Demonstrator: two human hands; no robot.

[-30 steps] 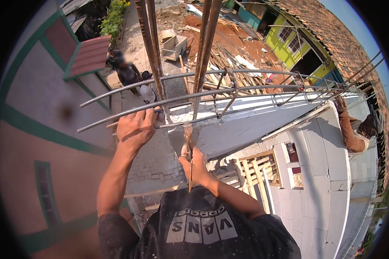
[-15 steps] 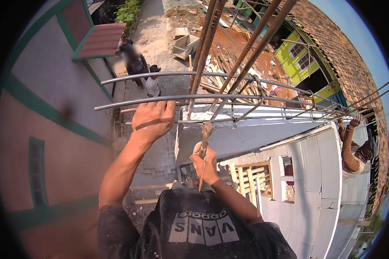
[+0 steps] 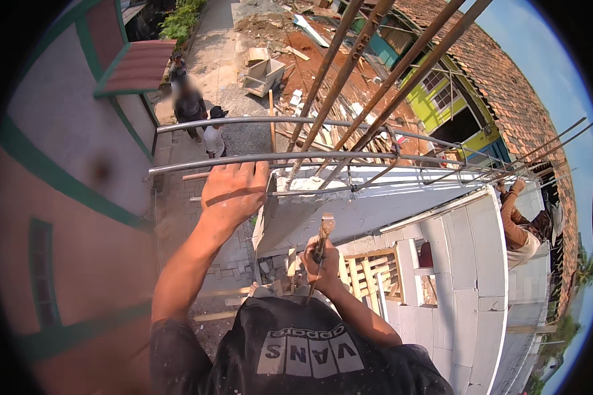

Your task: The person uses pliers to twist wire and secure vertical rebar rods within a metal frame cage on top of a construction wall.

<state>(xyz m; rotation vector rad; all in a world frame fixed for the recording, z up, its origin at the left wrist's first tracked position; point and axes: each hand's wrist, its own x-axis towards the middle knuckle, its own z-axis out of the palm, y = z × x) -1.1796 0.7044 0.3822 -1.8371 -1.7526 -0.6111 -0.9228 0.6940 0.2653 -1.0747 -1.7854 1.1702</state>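
Observation:
My left hand (image 3: 229, 194) is closed over the near upper steel bar (image 3: 184, 168) of a long reinforcement cage, close to its left end. Below the cage, in front of my chest, my right hand (image 3: 324, 268) grips rusty pincers (image 3: 326, 227). Their head points up and away from me, apart from the bars, and a handle runs down below my fist. The cage lies along the top of a white block wall (image 3: 389, 201), its bars linked by bent steel ties (image 3: 394, 146). Several rusty upright rods (image 3: 369, 85) rise through its left part.
At the right, a co-worker (image 3: 524, 230) reaches up to the cage's far end. People (image 3: 190, 108) stand on the paving below left. A pink and green building (image 3: 79, 263) flanks the left side. Timber scraps (image 3: 323, 131) and a wooden box (image 3: 263, 76) lie beyond the cage.
My right hand has lowered the pincers away from the bars, toward my body. My left hand stays on the same bar. The whole view has shifted slightly.

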